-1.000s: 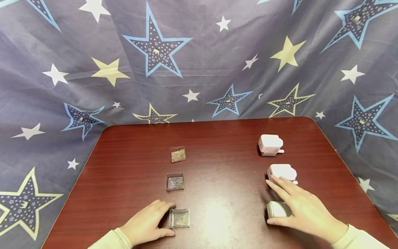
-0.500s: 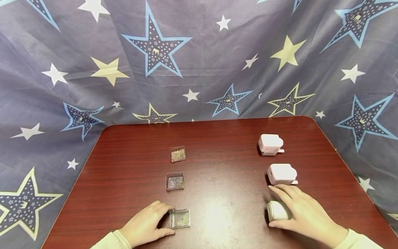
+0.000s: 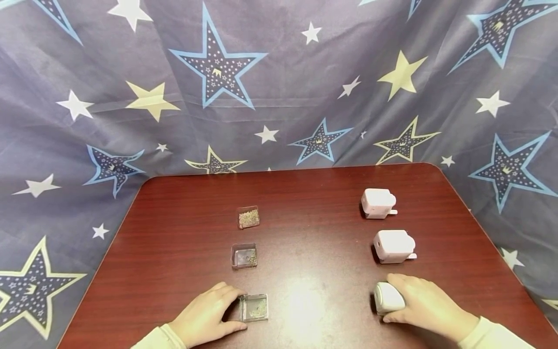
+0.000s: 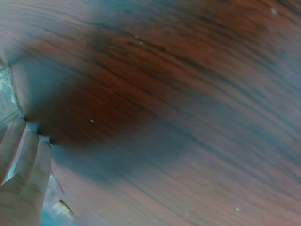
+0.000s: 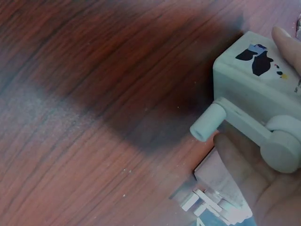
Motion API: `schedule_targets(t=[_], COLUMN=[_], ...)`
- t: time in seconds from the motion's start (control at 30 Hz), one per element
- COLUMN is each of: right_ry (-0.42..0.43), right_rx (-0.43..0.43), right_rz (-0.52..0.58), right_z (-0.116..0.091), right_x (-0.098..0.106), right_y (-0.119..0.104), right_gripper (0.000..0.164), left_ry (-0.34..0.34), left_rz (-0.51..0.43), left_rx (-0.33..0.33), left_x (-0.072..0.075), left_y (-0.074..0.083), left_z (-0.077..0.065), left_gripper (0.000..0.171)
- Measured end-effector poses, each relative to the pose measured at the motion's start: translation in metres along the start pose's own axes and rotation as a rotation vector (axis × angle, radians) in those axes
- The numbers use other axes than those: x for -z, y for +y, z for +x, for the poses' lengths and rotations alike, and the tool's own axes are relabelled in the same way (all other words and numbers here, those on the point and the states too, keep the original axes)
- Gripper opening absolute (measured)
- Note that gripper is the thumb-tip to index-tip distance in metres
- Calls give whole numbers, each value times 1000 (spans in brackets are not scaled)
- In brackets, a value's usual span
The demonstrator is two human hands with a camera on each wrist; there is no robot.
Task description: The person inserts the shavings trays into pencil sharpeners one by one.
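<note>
My right hand grips a pale hand-crank pencil sharpener at the near right of the table. In the right wrist view, its crank handle faces the camera and a dark cartoon sticker marks one side. Thumb and fingers lie on opposite sides of the body. At the near left, my left hand holds the left end of a clear shavings tray between thumb and fingers. A few shavings lie in the tray. The left wrist view catches only the fingers and a tray edge.
Two pinkish crank sharpeners stand in a line beyond the right hand. Beyond the left hand are a clear tray with few shavings and another tray full of them. A star-patterned curtain hangs behind the table.
My right hand has drawn back from over the middle sharpener and closed its fingers around the near one. The left hand and its tray have shifted slightly right.
</note>
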State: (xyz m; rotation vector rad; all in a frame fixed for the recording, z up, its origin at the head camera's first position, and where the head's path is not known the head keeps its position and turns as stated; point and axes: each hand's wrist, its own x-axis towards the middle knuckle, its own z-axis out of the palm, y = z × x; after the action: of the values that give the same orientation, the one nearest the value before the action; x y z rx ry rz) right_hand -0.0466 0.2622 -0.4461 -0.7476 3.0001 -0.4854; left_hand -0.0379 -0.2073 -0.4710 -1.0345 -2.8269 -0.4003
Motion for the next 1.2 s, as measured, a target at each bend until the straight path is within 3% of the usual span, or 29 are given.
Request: schedule_targets(t=[0.23, 0.5, 0.93, 1.2], right_ry=[21, -19, 8, 20], right_rx=[33, 23, 25, 57], right_rz=[37, 49, 79, 100], right_z=[3, 4, 4, 2], right_x=[-1, -4, -6, -6], right_y=[2, 2, 3, 5], right_gripper=[52, 49, 48, 47], left_ry=[-2, -20, -36, -83], left_rz=[10, 20, 10, -3], left_rx=[25, 34, 31, 52], left_x=[-3, -7, -9, -12], left_y=[6, 11, 20, 25], left_z=[8, 19, 32, 37], left_gripper=[56, 54, 55, 55])
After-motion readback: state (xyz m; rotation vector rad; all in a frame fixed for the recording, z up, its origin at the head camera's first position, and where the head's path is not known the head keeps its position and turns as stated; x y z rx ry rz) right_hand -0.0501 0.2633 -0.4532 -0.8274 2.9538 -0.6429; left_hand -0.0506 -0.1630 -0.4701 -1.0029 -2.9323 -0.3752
